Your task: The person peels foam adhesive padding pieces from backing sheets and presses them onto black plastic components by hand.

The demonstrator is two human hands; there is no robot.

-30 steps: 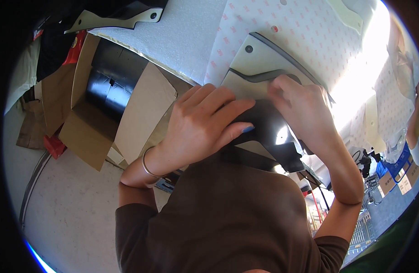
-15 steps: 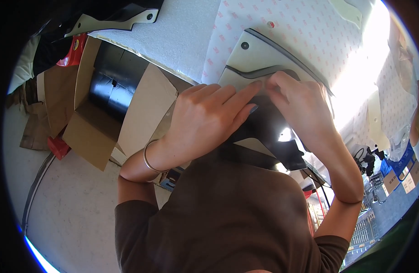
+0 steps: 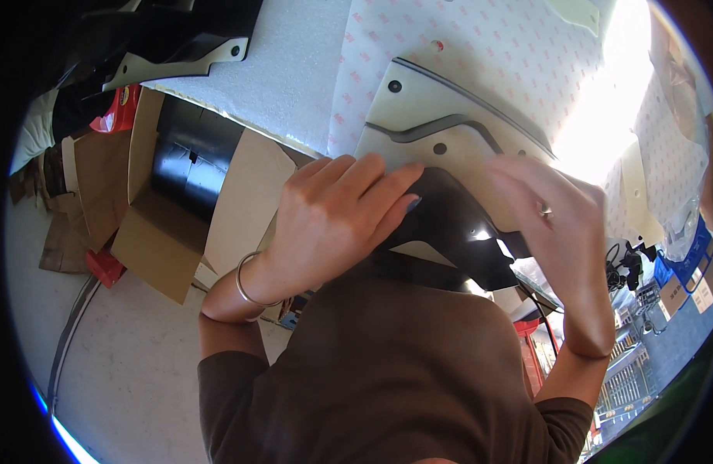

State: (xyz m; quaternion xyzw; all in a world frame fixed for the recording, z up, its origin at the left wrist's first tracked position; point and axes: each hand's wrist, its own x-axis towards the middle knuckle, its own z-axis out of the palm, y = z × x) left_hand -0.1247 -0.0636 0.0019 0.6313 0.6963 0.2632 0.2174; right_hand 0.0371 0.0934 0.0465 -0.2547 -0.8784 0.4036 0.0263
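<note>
A cream-coloured flat panel (image 3: 449,131) with a dark curved strip and small holes lies on a white dotted sheet (image 3: 480,46) on the table. Its near end is covered by a glossy black part (image 3: 457,232). My left hand (image 3: 333,216) grips the near left edge of the panel, fingers curled over where cream meets black. My right hand (image 3: 557,216), a ring on one finger, presses on the right side of the black part, fingers spread over its edge. A bangle sits on my left wrist.
An open cardboard box (image 3: 178,193) holding black parts stands on the floor at the left. Another cream and black part (image 3: 178,62) lies at the table's far left. Flattened cardboard and a red object (image 3: 105,267) lie by the box. Crates and cables sit at lower right.
The cream panel has slid nearer to me and shows more of its surface. My right hand has shifted right along the black part; my left hand keeps its grip.
</note>
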